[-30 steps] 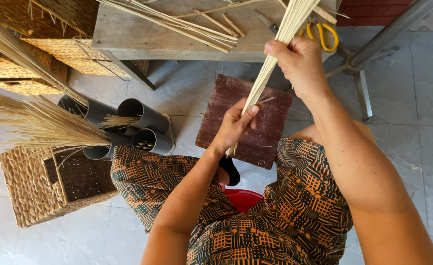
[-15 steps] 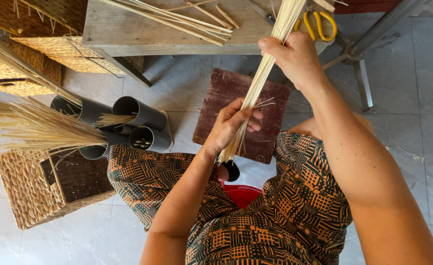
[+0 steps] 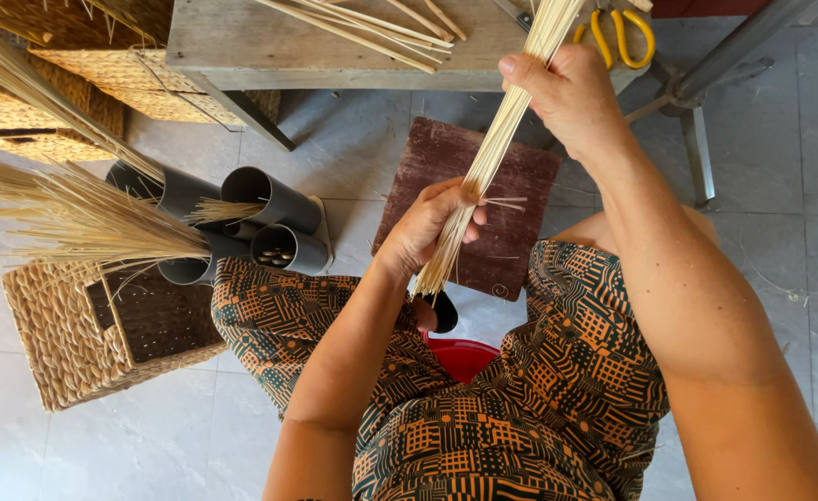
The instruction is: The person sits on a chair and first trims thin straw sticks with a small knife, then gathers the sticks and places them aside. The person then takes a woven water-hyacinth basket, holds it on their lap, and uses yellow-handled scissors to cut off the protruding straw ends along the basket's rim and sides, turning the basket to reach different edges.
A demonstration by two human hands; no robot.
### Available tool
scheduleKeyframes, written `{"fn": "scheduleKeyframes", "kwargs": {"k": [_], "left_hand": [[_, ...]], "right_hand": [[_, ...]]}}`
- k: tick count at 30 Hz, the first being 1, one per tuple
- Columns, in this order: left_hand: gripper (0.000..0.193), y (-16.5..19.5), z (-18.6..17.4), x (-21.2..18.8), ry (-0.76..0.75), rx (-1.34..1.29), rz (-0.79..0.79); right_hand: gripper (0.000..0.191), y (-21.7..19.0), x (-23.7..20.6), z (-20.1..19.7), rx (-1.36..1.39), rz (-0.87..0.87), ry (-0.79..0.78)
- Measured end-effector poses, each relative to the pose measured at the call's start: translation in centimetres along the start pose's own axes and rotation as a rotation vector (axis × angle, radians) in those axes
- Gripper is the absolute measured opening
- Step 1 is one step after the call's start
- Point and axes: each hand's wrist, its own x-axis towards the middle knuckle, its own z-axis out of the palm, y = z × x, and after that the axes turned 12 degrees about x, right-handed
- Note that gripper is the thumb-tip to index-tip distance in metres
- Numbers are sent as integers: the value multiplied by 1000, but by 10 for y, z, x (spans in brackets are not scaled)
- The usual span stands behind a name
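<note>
A long bundle of pale straw stalks (image 3: pixel 502 130) runs slantwise from the top of the view down to my lap. My right hand (image 3: pixel 571 97) grips the bundle high up, near the wooden table's edge. My left hand (image 3: pixel 427 223) closes around the bundle's lower part, with the cut ends fanning out just below my fingers. I sit in a patterned orange and black garment (image 3: pixel 483 417), over a dark red mat (image 3: pixel 511 199) on the floor.
A wooden table (image 3: pixel 242 46) at the top bears loose stalks (image 3: pixel 362 23) and yellow-handled scissors (image 3: pixel 618 32). Dark tubes (image 3: pixel 260 218) at the left hold more straw (image 3: pixel 84 223). A woven basket (image 3: pixel 65 339) stands lower left, other baskets (image 3: pixel 65 65) upper left. A red object (image 3: pixel 464 357) shows between my knees.
My left hand has slid slightly down and right along the bundle, so more cut ends show below it. My right hand keeps its grip near the table edge.
</note>
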Motion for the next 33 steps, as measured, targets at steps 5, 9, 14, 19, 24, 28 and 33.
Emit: {"fn": "scheduleKeyframes", "kwargs": {"k": [5,9,14,19,24,28,33], "left_hand": [[21,2,5,-9,-29,1,-19],[25,7,14,-15,52,55,31],[23,11,23,-13,97,88,46],[27,7,23,-14,118,237,18],[29,-10,19,-28,152,374,-30],[30,-19,8,-36,180,404,-114],[28,-20,6,-32,69,223,-74]], "right_hand": [[31,-9,-5,-3,-17,61,-9],[30,-11,-5,-3,8,42,2],[27,-6,-3,-6,-21,-78,-39],[28,-3,-1,-12,-50,-94,-22],[25,-6,-1,-24,-1,-89,12],[25,-3,-4,-18,8,-71,-11],[23,-10,-1,-17,53,14,43]]}}
